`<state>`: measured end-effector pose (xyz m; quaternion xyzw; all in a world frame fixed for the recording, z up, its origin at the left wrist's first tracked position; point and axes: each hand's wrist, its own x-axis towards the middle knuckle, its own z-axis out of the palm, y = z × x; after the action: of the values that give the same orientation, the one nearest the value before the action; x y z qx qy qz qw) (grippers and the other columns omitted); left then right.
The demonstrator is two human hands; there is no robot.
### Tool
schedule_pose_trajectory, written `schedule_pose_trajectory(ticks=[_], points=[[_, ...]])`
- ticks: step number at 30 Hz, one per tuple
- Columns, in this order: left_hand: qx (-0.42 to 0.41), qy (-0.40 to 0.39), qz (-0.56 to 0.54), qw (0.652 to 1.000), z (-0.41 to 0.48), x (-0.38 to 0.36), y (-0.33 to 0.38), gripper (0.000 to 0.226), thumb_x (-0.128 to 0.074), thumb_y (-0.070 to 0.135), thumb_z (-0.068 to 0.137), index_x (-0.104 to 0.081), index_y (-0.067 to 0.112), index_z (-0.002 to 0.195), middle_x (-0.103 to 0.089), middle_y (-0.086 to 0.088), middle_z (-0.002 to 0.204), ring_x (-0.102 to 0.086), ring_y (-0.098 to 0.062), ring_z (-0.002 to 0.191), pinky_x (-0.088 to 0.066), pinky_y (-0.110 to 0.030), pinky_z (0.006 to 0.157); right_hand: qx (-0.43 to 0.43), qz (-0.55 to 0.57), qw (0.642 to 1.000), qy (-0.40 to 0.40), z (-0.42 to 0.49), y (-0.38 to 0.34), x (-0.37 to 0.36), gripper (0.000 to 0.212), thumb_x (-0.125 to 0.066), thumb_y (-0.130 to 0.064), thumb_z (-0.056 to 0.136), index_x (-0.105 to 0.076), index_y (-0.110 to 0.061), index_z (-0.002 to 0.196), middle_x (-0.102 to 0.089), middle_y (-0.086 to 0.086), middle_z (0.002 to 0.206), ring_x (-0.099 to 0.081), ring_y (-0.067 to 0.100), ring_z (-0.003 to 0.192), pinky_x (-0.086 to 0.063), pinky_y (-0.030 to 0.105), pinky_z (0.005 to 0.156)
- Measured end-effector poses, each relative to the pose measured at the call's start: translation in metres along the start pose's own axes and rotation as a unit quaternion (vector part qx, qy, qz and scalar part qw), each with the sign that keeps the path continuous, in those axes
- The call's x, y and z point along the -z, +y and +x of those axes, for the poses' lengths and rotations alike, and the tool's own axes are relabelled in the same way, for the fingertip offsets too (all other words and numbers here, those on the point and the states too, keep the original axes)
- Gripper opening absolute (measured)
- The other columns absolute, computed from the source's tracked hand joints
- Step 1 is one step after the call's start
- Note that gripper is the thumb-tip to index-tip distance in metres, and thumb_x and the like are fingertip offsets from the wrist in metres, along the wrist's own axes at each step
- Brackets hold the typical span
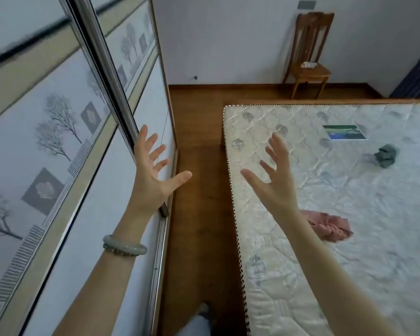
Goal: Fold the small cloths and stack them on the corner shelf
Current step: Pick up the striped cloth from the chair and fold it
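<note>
While both hands, left hand (153,175) and right hand (275,183), hang spread and empty, the pink cloth (330,225) near the mattress (325,275) left edge looks limp and light; pinch its corners.

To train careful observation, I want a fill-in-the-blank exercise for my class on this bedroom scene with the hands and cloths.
1. The bracelet sits on the ____ wrist.
2. The left hand and the right hand, fingers spread, hold ____.
3. The crumpled cloth on the mattress nearest the right hand is ____ in colour.

Missing words: left; nothing; pink.
</note>
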<state>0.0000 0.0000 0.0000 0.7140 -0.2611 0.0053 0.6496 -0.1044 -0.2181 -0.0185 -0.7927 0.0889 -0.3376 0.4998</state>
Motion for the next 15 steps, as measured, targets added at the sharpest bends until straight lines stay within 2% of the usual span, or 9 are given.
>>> schedule_pose_trajectory(ticks=[7,12,15], points=[[0.002,0.005,0.019,1.0,0.068,-0.005,-0.035,0.107,-0.079,0.045,0.059,-0.011,0.043,0.142,-0.026,0.002,0.151,-0.037,-0.014,0.135,-0.038,-0.047,0.109,-0.017,-0.018,1.0,0.001,0.069,0.034,-0.024,0.085,-0.077,-0.021,0.078,-0.026,-0.02,0.147,-0.027,-0.012,0.149,-0.037,-0.005,0.129,-0.04,0.015,0.101],[-0.012,-0.001,0.012,1.0,0.157,-0.014,-0.07,0.104,-0.078,0.046,0.059,-0.013,0.046,0.139,-0.025,0.001,0.153,-0.036,-0.015,0.136,-0.038,-0.046,0.109,-0.014,-0.026,0.999,0.013,0.153,0.069,-0.056,0.084,-0.077,-0.02,0.079,-0.026,-0.023,0.146,-0.03,-0.003,0.151,-0.037,0.003,0.132,-0.041,0.017,0.101],[-0.026,-0.006,0.007,1.0,0.228,-0.014,-0.09,0.103,-0.078,0.045,0.059,-0.013,0.046,0.139,-0.025,0.0,0.153,-0.036,-0.015,0.136,-0.038,-0.045,0.109,-0.022,-0.017,0.999,0.02,0.218,0.084,-0.08,0.083,-0.077,-0.018,0.078,-0.027,-0.026,0.144,-0.031,-0.005,0.148,-0.037,0.001,0.13,-0.041,0.019,0.102]])
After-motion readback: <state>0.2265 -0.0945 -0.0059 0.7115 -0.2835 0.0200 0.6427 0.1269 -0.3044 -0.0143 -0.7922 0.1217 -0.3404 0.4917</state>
